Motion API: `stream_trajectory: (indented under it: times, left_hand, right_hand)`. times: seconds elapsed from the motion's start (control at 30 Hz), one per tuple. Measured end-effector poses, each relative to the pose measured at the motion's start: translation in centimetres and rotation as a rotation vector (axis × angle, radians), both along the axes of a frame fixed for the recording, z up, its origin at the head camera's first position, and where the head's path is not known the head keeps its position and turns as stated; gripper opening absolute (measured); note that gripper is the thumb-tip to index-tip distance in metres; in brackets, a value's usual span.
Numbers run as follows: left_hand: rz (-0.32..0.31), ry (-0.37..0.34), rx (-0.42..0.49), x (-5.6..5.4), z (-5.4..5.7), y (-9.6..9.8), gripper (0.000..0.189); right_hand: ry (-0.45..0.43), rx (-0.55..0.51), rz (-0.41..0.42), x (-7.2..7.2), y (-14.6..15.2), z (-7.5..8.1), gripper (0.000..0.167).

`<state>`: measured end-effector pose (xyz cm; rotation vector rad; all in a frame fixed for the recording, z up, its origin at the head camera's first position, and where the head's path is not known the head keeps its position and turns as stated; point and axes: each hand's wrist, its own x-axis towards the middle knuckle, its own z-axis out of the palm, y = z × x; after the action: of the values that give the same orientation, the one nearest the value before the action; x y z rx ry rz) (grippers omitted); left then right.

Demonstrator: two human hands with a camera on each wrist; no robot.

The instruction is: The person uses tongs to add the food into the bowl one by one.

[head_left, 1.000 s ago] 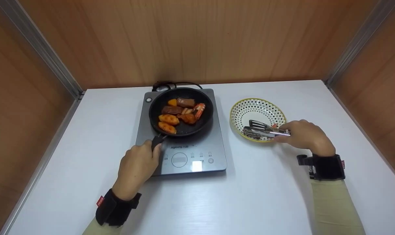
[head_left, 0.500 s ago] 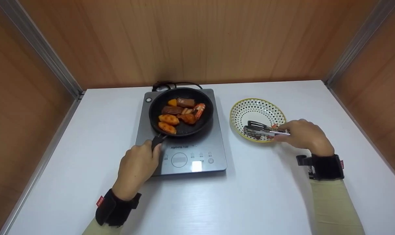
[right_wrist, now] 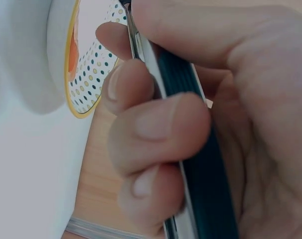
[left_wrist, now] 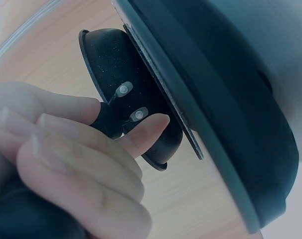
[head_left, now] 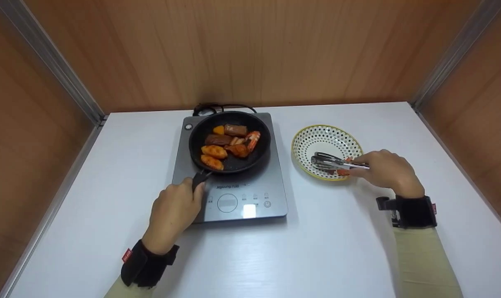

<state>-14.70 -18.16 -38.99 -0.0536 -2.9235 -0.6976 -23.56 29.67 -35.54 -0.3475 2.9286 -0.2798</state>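
In the head view my left hand grips the black handle of a frying pan. The pan sits on a grey induction cooktop and holds several browned and orange food pieces, among them a shrimp. On the right, my right hand holds metal food tongs, their heads low inside a dotted plate with a yellow rim. Beside the tongs lies an orange-red food piece, partly hidden by them. The right wrist view shows fingers wrapped around the tongs' dark grip.
A black cable lies behind the cooktop at the table's back edge. Wooden panels stand at the back and on both sides. White tabletop extends in front of the cooktop and plate.
The tongs have turned slightly and their two heads now lie closer together, so more of the orange-red piece shows. The left hand and the pan stay where they were.
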Motion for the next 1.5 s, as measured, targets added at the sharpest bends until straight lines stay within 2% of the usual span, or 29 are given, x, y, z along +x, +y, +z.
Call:
stream_trajectory:
  times: [0.13, 0.37, 0.6, 0.87, 1.03, 1.2, 1.5]
  left_hand:
    - [0.004, -0.006, 0.001, 0.0, 0.0, 0.0, 0.035]
    - [0.01, -0.013, 0.007, 0.0, 0.0, 0.0, 0.035]
    - [0.008, -0.01, 0.002, 0.0, 0.1, 0.1, 0.035]
    - [-0.011, 0.011, 0.002, 0.1, 0.0, -0.1, 0.036]
    - [-0.006, 0.004, 0.004, 0.1, -0.1, -0.1, 0.035]
    - [-0.002, 0.004, 0.004, 0.1, -0.1, 0.0, 0.035]
    - [0.005, 0.006, 0.002, 0.0, -0.1, 0.0, 0.036]
  right_hand:
    - [-0.011, -0.011, -0.011, 0.0, -0.1, 0.0, 0.053]
    - [-0.005, -0.033, -0.037, 0.0, 0.0, 0.1, 0.068]
    - [0.018, -0.032, -0.047, -0.1, -0.1, 0.2, 0.047]
    - [0.219, -0.039, -0.005, 0.0, -0.5, 0.3, 0.037]
    - [0.289, -0.067, -0.007, 0.0, -0.9, 0.3, 0.03]
    - [0.35, -0.085, -0.011, 0.2, -2.0, 0.3, 0.034]
    - [0.54, -0.141, 0.045, 1.0, -5.3, 0.3, 0.033]
